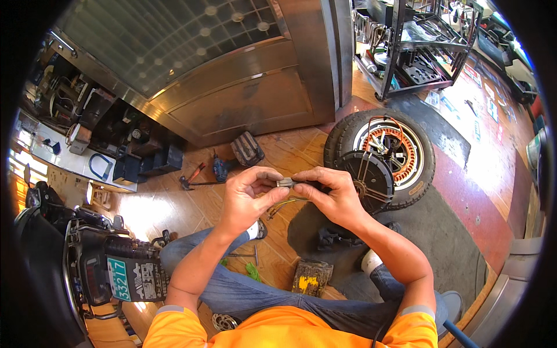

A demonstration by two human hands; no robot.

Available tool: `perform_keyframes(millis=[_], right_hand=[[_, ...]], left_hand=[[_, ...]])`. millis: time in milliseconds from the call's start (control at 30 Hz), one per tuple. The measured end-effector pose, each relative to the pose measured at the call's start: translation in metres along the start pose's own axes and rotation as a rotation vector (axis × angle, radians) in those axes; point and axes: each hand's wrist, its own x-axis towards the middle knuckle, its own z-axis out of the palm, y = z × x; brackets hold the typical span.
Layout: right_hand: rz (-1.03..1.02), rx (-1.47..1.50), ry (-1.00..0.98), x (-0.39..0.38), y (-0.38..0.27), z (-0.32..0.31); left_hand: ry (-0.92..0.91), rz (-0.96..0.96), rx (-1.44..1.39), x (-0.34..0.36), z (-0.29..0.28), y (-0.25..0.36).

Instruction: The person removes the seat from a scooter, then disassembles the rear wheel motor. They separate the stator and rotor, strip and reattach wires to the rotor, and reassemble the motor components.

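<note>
A small grey block-shaped part [285, 182] is pinched between both hands in front of me; its exact kind is too small to make out. My left hand [246, 194] grips its left end, thumb and fingers closed. On the other end, the thumb and fingertips of my right hand [332, 194] press together. A thin yellowish wire [287, 202] shows just below the fingers; whether it joins the part cannot be seen. Beyond my right hand lies a wheel with a thick black tyre [420, 188] and exposed reddish motor windings [409, 165]. A round black motor cover [371, 188] leans on it.
A hammer [185, 182], a blue drill [220, 168] and a dark block [248, 149] lie ahead on the floor. Near my legs sits a yellow-marked block [311, 277]. A motorbike [96, 272] stands left, a tool cart [429, 87] far right, a metal door [243, 104] ahead.
</note>
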Motion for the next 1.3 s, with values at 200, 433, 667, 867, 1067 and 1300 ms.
perform_keyframes(millis=[200,433,667,867,1067,1300], right_hand=[[0.273,0.34,0.034,-0.003,0.003,0.01],[0.323,0.513,0.09,-0.007,0.007,0.025],[0.325,0.54,0.115,-0.012,-0.005,0.022],[0.33,0.396,0.096,-0.007,-0.013,0.015],[0.226,0.278,0.014,-0.006,-0.01,0.007],[0.059,0.074,0.084,-0.009,0.0,0.013]], left_hand=[[-0.013,0.006,0.056,0.001,-0.003,0.004],[0.102,0.306,0.505,-0.002,0.018,-0.006],[0.151,0.239,0.382,-0.003,0.024,-0.015],[0.118,0.272,0.414,-0.008,0.025,-0.015],[0.154,0.037,-0.036,-0.009,0.028,-0.014],[0.121,-0.146,-0.239,-0.015,0.024,-0.013]])
